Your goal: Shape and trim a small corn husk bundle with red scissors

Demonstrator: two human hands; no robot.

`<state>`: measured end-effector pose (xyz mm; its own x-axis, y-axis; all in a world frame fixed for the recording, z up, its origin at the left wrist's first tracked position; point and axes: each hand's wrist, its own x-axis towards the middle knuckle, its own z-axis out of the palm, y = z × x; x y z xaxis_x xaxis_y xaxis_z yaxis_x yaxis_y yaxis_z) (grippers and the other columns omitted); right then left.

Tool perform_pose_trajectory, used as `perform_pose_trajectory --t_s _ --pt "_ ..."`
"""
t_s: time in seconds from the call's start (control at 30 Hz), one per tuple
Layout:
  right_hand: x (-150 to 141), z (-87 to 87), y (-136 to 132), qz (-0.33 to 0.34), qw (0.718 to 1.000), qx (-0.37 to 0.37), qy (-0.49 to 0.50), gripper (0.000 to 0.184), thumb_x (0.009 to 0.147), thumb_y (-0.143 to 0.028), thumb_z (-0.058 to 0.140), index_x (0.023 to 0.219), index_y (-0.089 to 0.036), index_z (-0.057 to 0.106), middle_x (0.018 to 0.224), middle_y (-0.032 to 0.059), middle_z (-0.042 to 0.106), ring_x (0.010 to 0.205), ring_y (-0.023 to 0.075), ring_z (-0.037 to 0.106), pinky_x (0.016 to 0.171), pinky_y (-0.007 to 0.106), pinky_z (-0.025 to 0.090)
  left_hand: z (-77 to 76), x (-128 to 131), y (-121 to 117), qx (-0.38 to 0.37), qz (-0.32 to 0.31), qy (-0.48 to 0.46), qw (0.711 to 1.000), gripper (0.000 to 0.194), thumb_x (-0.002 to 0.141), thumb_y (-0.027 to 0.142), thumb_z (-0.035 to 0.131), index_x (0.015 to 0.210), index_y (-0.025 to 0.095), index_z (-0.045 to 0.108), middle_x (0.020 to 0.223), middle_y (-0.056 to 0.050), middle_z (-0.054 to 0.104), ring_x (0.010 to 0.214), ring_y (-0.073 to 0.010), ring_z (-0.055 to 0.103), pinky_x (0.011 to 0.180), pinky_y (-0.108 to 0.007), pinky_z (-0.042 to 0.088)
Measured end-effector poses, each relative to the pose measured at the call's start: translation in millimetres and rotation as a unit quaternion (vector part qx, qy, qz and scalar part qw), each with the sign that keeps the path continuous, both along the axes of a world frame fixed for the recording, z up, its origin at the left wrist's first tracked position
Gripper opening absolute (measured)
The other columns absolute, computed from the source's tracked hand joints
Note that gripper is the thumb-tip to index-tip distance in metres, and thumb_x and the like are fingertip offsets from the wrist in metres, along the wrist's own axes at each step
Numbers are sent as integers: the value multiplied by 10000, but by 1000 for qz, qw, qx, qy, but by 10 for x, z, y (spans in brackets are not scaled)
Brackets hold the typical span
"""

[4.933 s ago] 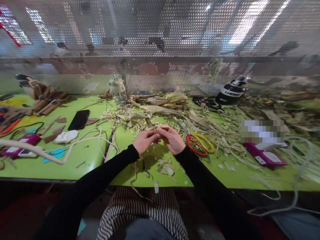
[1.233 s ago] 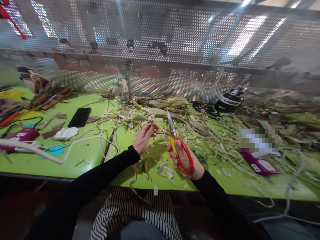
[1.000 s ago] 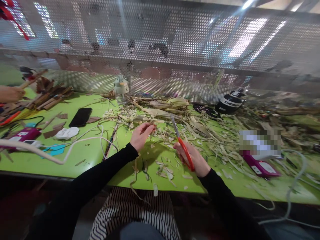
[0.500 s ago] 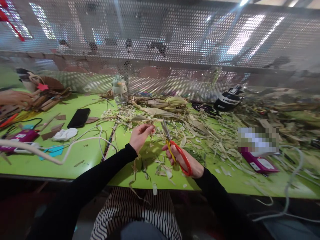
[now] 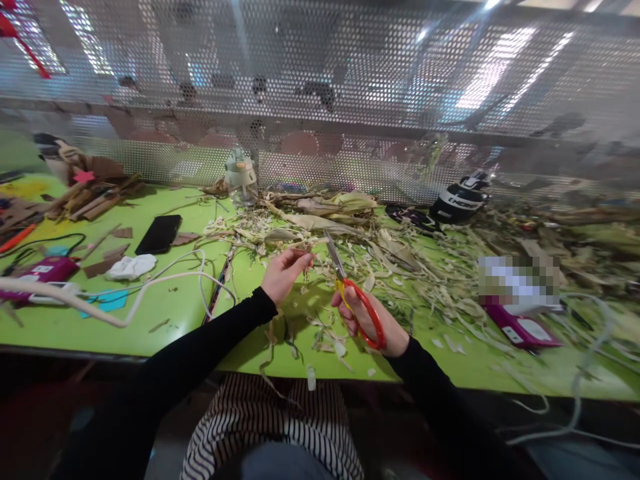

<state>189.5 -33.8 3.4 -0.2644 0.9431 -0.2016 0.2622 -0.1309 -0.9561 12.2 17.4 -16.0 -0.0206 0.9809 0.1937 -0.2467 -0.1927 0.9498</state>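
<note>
My left hand is closed in a pinch, thumb against forefinger. A small pale, reddish bit shows at its fingertips, too small to name. My right hand grips a pair of scissors with red and yellow handles. Their blades look nearly together and point away from me, to the right of my left fingertips and apart from them. Dried corn husks lie in a heap beyond both hands. Cut husk scraps are strewn beneath and around them.
A clear bottle stands by the perforated metal screen; a black bottle lies tilted at right. On the left are a phone, white cable and purple box. Another purple box sits at right on the green table.
The scissors have closed, their yellow handle drawing toward the red one. My left hand has shifted slightly right. Another person's hand at the far left has left the view.
</note>
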Motion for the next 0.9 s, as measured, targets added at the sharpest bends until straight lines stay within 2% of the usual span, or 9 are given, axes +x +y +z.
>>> perform_pose_trajectory --t_s 0.1,0.2,0.27,0.3,0.37,0.43,0.53,0.67,0.9 --pt "-1 -8 -13 -24 1000 -9 0 608 678 -791 464 738 -186 483 529 -81 345 369 46 316 343 195 298 17 -4 3 -4 1 0 1000 268 695 395 688 782 143 657 703 -14 658 682 -122 574 707 -267 439" --pt "24 -5 -7 -29 999 25 9 618 684 -800 438 769 -190 491 554 -70 362 401 61 360 381 211 345 21 -15 25 -18 9 -7 1000 253 688 383 691 768 146 655 673 -4 646 656 -114 563 691 -261 434" --pt "69 24 24 -24 997 58 -37 600 718 -785 399 789 -197 498 577 -52 398 441 86 406 435 240 386 14 -30 49 -32 13 -12 999 241 680 371 697 754 147 653 656 1 637 647 -111 557 682 -255 430" --pt "104 47 50 -22 992 78 -94 577 726 -768 410 779 -201 500 588 -37 430 466 103 434 465 258 399 9 -39 61 -37 13 -13 999 237 677 367 699 749 146 653 653 2 634 646 -109 555 677 -252 428" --pt "202 100 121 -27 958 120 -260 504 697 -711 516 735 -209 499 624 0 515 526 148 494 517 289 405 0 -60 81 -41 11 -14 999 236 679 367 696 747 145 655 653 3 628 638 -103 542 657 -242 417" --pt "339 140 211 -65 901 143 -405 452 664 -650 589 750 -216 495 673 34 579 573 194 543 547 310 405 -4 -76 90 -41 9 -18 999 243 685 374 690 751 143 657 652 4 622 621 -94 522 634 -233 404" --pt "575 141 344 -101 843 141 -510 392 703 -587 553 796 -215 476 710 61 612 605 228 583 568 321 413 3 -79 83 -39 9 -23 999 256 687 389 687 751 143 657 643 5 611 604 -89 502 616 -229 394" --pt "782 78 448 -107 818 135 -549 365 718 -547 522 849 -207 489 746 76 630 671 252 618 594 317 427 8 -60 68 -42 -1 -13 999 266 684 402 685 730 142 654 622 6 601 584 -85 483 586 -227 379" --pt "806 82 477 -108 788 137 -591 400 770 -531 472 910 -165 548 824 133 660 701 270 634 577 328 431 -62 -73 95 -70 -24 -30 997 307 675 436 689 729 137 646 618 6 603 544 -72 454 553 -219 360"
